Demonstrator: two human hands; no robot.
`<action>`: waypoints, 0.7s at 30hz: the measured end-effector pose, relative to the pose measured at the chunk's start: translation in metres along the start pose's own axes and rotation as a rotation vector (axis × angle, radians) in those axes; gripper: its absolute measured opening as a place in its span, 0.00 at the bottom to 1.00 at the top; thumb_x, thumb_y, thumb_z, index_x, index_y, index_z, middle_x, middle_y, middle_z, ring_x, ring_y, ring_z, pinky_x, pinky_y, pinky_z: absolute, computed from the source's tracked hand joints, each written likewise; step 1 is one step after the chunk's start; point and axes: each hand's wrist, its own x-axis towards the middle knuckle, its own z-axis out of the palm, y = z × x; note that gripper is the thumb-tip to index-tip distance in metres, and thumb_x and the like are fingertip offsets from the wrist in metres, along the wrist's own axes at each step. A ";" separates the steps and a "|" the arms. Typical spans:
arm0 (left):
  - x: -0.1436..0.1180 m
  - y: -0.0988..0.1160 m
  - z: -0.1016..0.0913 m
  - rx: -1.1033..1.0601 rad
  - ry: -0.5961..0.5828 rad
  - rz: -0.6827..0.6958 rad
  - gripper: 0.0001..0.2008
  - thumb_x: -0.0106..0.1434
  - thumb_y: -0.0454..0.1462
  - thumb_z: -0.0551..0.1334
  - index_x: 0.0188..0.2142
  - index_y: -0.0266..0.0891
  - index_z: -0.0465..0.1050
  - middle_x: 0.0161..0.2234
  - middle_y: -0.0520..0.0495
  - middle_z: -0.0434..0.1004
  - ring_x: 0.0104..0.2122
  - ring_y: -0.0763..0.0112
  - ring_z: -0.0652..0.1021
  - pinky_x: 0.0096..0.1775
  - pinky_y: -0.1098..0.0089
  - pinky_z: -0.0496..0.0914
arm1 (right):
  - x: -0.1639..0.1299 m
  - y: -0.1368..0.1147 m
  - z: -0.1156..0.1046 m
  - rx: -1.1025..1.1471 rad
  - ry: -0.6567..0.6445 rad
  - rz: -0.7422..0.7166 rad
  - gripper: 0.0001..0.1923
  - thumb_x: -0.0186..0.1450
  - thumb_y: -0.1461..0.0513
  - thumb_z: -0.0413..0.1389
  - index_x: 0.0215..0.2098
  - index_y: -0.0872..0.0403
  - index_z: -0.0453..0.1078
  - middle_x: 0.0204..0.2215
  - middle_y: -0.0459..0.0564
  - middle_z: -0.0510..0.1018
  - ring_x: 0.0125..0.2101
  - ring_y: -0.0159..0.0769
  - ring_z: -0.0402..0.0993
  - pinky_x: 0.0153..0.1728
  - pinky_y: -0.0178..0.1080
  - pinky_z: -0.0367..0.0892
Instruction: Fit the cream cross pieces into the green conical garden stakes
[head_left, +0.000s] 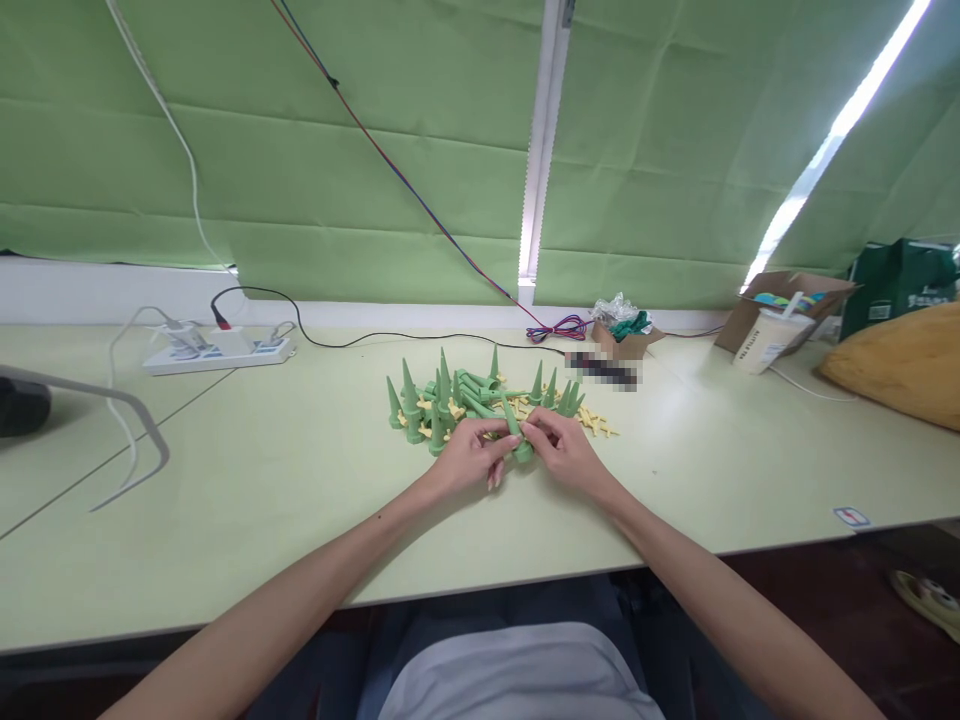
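My left hand (471, 455) and my right hand (561, 448) meet at the middle of the pale green table (285, 500), both gripping one green plastic cone spike (516, 432) that lies tilted between the fingertips. Just beyond the hands is a heap of several green cone spikes (442, 395), some upright, some lying flat. Small yellow plastic pieces (596, 422) are scattered among and to the right of the spikes.
A white power strip (217, 352) with plugs and cables lies at the back left. A small cardboard box (624, 335) with plastic wrap, a larger open carton (787, 295), a paper cup (765, 340), a green bag (900, 280) and a yellow cushion (900, 365) are at the back right.
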 end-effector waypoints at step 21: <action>0.005 -0.002 0.003 -0.084 0.047 0.027 0.23 0.66 0.53 0.53 0.28 0.35 0.68 0.17 0.53 0.67 0.16 0.75 0.70 0.21 0.73 0.67 | -0.003 0.007 0.016 -0.116 0.037 -0.168 0.16 0.63 0.53 0.58 0.27 0.52 0.60 0.15 0.35 0.53 0.17 0.25 0.47 0.24 0.32 0.58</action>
